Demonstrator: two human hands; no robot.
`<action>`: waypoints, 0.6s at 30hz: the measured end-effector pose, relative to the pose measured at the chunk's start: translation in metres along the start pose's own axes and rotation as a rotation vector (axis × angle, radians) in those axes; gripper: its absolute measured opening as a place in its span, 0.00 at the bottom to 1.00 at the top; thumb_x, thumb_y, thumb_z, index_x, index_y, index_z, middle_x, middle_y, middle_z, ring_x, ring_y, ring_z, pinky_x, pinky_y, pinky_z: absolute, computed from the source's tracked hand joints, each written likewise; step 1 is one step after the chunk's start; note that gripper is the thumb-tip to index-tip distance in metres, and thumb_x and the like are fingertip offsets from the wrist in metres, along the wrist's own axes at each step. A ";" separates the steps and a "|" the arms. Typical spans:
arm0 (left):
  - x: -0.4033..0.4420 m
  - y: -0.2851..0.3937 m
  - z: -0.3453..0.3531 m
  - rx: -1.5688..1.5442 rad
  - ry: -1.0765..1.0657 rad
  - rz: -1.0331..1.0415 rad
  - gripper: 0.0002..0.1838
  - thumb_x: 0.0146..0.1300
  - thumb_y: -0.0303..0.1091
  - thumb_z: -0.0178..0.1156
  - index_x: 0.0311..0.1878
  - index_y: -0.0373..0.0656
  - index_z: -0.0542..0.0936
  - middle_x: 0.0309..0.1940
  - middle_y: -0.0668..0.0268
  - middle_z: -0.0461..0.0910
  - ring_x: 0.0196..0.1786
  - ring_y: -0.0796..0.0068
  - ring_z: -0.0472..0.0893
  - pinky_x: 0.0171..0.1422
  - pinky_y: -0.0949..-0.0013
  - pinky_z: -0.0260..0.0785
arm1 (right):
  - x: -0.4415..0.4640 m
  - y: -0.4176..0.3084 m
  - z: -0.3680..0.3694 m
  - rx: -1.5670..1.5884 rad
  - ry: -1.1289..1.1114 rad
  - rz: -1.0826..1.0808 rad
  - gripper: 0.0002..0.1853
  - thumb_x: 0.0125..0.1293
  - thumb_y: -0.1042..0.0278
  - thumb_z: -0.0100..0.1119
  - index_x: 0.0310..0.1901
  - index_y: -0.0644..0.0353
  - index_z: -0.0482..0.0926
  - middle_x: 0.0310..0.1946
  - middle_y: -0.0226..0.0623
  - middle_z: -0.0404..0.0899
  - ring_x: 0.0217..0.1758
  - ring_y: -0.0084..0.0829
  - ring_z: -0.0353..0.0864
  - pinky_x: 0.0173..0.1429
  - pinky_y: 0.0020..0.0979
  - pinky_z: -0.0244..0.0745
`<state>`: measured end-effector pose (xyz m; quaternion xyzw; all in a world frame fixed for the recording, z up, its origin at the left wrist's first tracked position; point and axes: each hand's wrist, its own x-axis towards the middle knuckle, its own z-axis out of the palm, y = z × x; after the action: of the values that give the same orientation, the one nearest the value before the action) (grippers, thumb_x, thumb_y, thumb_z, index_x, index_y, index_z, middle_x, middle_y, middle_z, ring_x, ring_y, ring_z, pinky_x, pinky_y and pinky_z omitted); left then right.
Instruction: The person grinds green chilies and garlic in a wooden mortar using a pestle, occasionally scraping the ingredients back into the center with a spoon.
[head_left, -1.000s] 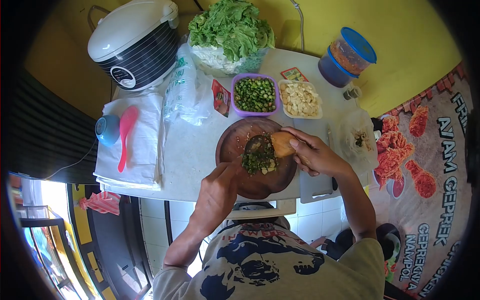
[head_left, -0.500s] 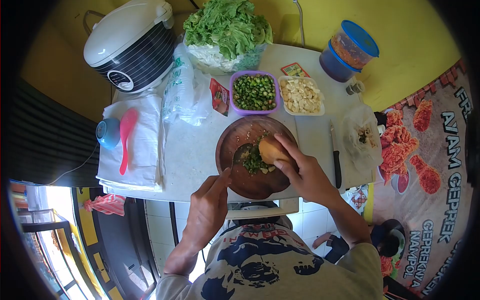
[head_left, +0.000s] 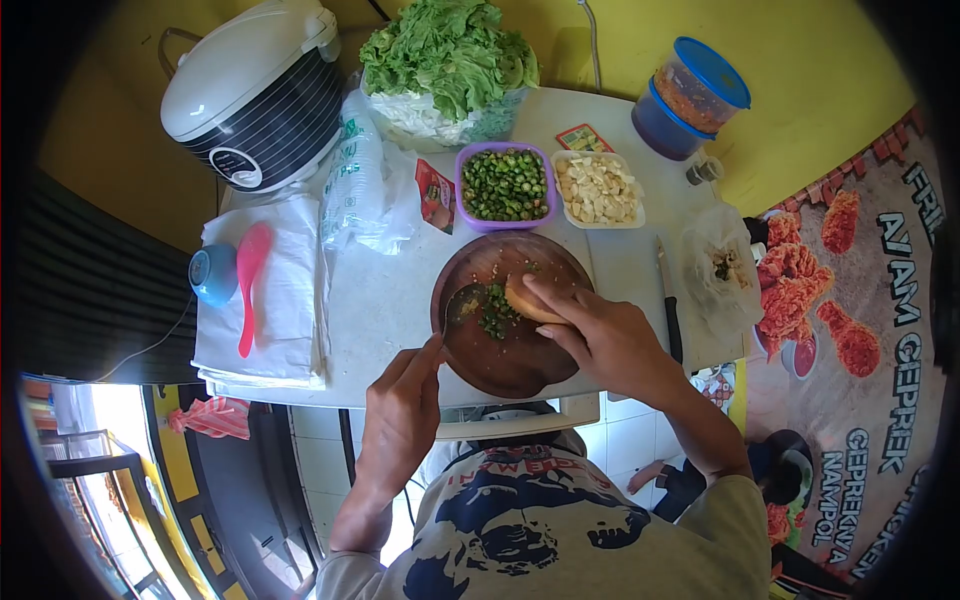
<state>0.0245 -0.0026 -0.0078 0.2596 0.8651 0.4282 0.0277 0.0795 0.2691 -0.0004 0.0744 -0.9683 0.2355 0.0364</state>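
Observation:
A round wooden mortar (head_left: pixel 480 365) sits at the table's front edge, with chopped green chilies (head_left: pixel 497 312) in its middle. My right hand (head_left: pixel 605 345) is closed round a wooden pestle (head_left: pixel 533 300), whose end rests on or just above the chilies. At the mortar's left rim my left hand (head_left: pixel 403 405) pinches the handle of a metal spoon (head_left: pixel 461 304); the bowl of the spoon lies inside, left of the chilies. Behind the mortar stand a purple container of cut green chilies (head_left: pixel 504 185) and a white tray of peeled garlic (head_left: pixel 598 190).
Right of the mortar lie a black-handled knife (head_left: pixel 673 325) and a plastic bag (head_left: pixel 718 275). Lidded tubs (head_left: pixel 690 98), a lettuce container (head_left: pixel 445 115) and a rice cooker (head_left: pixel 262 105) stand behind. A pink paddle (head_left: pixel 252 285) rests on white paper (head_left: pixel 290 340) at left.
The pestle has moved left and tilted over the chilies with my right hand. My left hand and the spoon have shifted left, towards the mortar's rim. The knife beside the mortar now shows more fully.

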 end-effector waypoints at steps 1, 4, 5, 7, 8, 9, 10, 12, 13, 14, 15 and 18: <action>0.001 -0.001 0.000 -0.006 -0.026 0.000 0.18 0.71 0.14 0.58 0.63 0.31 0.82 0.44 0.47 0.87 0.43 0.46 0.90 0.45 0.56 0.81 | -0.002 0.002 -0.003 -0.005 -0.006 -0.003 0.32 0.79 0.59 0.61 0.81 0.41 0.66 0.38 0.48 0.82 0.35 0.46 0.89 0.35 0.41 0.82; 0.009 -0.006 0.003 -0.004 -0.020 -0.001 0.18 0.71 0.15 0.58 0.62 0.30 0.82 0.44 0.46 0.87 0.43 0.44 0.89 0.45 0.56 0.81 | -0.015 0.000 -0.010 0.468 -0.007 0.278 0.31 0.84 0.59 0.54 0.83 0.48 0.61 0.37 0.45 0.80 0.30 0.38 0.86 0.35 0.36 0.80; 0.013 -0.009 0.005 -0.008 -0.014 -0.003 0.18 0.71 0.15 0.58 0.62 0.30 0.82 0.44 0.46 0.87 0.43 0.44 0.89 0.45 0.56 0.81 | -0.021 -0.003 -0.012 0.622 -0.026 0.425 0.31 0.86 0.59 0.50 0.84 0.50 0.58 0.36 0.41 0.79 0.29 0.32 0.83 0.35 0.34 0.78; 0.020 -0.012 0.011 -0.023 -0.034 0.047 0.20 0.69 0.14 0.59 0.63 0.31 0.82 0.46 0.45 0.86 0.43 0.42 0.88 0.46 0.54 0.82 | -0.031 -0.012 -0.012 0.824 -0.071 0.615 0.31 0.88 0.56 0.44 0.86 0.50 0.52 0.35 0.32 0.73 0.27 0.20 0.75 0.34 0.28 0.75; 0.022 -0.010 0.013 -0.024 -0.034 0.045 0.20 0.69 0.14 0.59 0.63 0.31 0.82 0.46 0.45 0.86 0.43 0.42 0.88 0.46 0.54 0.82 | -0.033 -0.014 -0.009 0.823 -0.073 0.616 0.31 0.88 0.56 0.44 0.86 0.50 0.52 0.35 0.32 0.73 0.27 0.20 0.75 0.34 0.28 0.75; 0.024 -0.007 0.016 -0.027 -0.071 0.089 0.21 0.68 0.14 0.59 0.64 0.32 0.81 0.47 0.45 0.85 0.43 0.42 0.88 0.46 0.53 0.82 | -0.035 -0.016 -0.006 0.875 -0.053 0.676 0.31 0.88 0.56 0.45 0.86 0.51 0.52 0.36 0.33 0.73 0.27 0.20 0.75 0.34 0.27 0.74; 0.024 -0.005 0.018 -0.030 -0.111 0.134 0.23 0.66 0.13 0.59 0.65 0.32 0.81 0.48 0.46 0.85 0.43 0.42 0.88 0.46 0.52 0.83 | -0.036 -0.017 -0.004 0.927 -0.030 0.739 0.31 0.88 0.56 0.45 0.85 0.51 0.53 0.36 0.33 0.73 0.27 0.20 0.75 0.34 0.25 0.74; 0.021 0.000 0.016 -0.050 -0.153 0.147 0.24 0.65 0.13 0.60 0.65 0.33 0.81 0.49 0.46 0.85 0.43 0.43 0.88 0.46 0.52 0.83 | -0.038 -0.015 -0.005 0.950 -0.017 0.743 0.31 0.88 0.55 0.45 0.85 0.51 0.53 0.36 0.32 0.72 0.27 0.20 0.75 0.33 0.25 0.73; 0.017 0.002 0.013 -0.064 -0.194 0.155 0.25 0.64 0.13 0.60 0.65 0.33 0.81 0.49 0.46 0.85 0.43 0.43 0.88 0.46 0.51 0.83 | -0.040 -0.014 -0.004 0.977 -0.009 0.746 0.31 0.88 0.54 0.46 0.85 0.51 0.53 0.37 0.31 0.71 0.27 0.20 0.74 0.31 0.25 0.73; 0.015 0.003 0.011 -0.064 -0.199 0.154 0.25 0.64 0.13 0.60 0.65 0.33 0.81 0.49 0.46 0.85 0.43 0.43 0.88 0.46 0.51 0.83 | -0.041 -0.011 -0.001 0.980 -0.008 0.750 0.31 0.88 0.54 0.46 0.85 0.51 0.53 0.37 0.31 0.71 0.27 0.20 0.74 0.31 0.25 0.73; 0.012 0.003 0.009 -0.055 -0.216 0.178 0.25 0.64 0.12 0.60 0.66 0.34 0.81 0.49 0.47 0.85 0.44 0.45 0.89 0.46 0.52 0.83 | -0.043 -0.006 0.004 0.964 -0.007 0.713 0.31 0.88 0.55 0.46 0.85 0.51 0.54 0.36 0.34 0.72 0.27 0.22 0.76 0.30 0.27 0.73; 0.005 0.008 0.000 -0.045 -0.213 0.152 0.24 0.66 0.12 0.60 0.65 0.34 0.82 0.47 0.49 0.86 0.45 0.49 0.90 0.48 0.57 0.83 | -0.043 -0.004 0.010 0.783 0.010 0.581 0.30 0.87 0.55 0.47 0.84 0.50 0.56 0.35 0.41 0.76 0.27 0.30 0.80 0.28 0.33 0.76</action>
<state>0.0231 0.0038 -0.0009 0.3676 0.8252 0.4185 0.0930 0.1219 0.2661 -0.0115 -0.1922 -0.7873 0.5830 -0.0568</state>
